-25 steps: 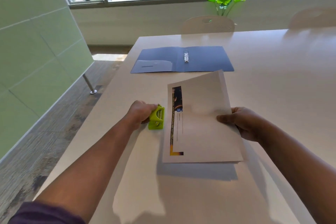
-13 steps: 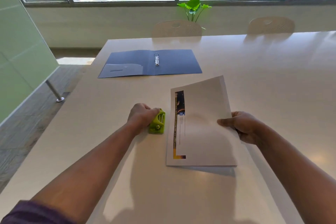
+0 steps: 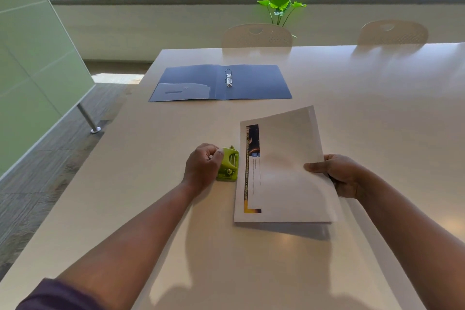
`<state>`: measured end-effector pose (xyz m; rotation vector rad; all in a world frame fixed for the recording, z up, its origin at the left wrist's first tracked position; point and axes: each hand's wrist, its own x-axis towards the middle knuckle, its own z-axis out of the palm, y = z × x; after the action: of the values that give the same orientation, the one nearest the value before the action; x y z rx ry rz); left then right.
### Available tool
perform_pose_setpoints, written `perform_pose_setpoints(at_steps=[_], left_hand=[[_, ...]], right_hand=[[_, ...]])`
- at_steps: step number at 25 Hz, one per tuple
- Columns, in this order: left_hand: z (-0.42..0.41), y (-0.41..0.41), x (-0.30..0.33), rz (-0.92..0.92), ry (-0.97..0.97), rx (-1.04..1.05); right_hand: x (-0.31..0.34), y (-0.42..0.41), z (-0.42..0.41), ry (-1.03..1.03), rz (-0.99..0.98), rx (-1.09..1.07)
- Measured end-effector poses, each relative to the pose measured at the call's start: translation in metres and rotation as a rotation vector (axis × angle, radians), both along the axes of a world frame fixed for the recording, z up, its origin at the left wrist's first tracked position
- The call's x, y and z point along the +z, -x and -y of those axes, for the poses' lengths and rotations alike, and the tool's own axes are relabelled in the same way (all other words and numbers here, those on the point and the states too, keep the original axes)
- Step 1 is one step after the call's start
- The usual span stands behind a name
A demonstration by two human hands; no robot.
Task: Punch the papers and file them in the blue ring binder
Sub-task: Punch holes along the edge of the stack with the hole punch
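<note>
The papers (image 3: 286,171) lie near the table's (image 3: 377,113) middle, their right edge pinched by the right hand (image 3: 337,173) and lifted, their printed left edge just beside the green punch (image 3: 228,167). The left hand (image 3: 202,166) curls round the punch. Beyond the papers, with bare tabletop between, the blue binder (image 3: 254,82) lies open flat, its rings (image 3: 228,77) holding nothing.

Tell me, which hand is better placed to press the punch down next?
Probably the left hand: it already grips the green punch on the table. The right hand is busy pinching the papers by their far edge.
</note>
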<state>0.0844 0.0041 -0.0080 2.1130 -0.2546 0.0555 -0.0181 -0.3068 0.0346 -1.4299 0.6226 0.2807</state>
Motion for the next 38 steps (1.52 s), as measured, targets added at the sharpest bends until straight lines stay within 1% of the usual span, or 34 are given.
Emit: perform_pose_setpoints(at_steps=[4, 11, 14, 25, 38], left_hand=[[0.0, -0.001, -0.002, 0.016, 0.029, -0.007], [-0.001, -0.007, -0.009, 0.036, 0.03, -0.028], [0.0, -0.007, -0.009, 0.031, 0.033, -0.017], [-0.001, -0.007, -0.009, 0.028, -0.002, 0.0], [0.0, -0.006, -0.01, 0.039, 0.025, -0.019]], right_hand=[[0.0, -0.001, 0.002, -0.015, -0.008, 0.011], [-0.001, -0.006, -0.004, 0.053, -0.026, 0.023], [0.001, -0.004, -0.002, 0.028, -0.021, -0.007], [-0.004, 0.003, -0.001, 0.004, 0.006, -0.004], [-0.004, -0.003, -0.011, 0.088, 0.009, 0.029]])
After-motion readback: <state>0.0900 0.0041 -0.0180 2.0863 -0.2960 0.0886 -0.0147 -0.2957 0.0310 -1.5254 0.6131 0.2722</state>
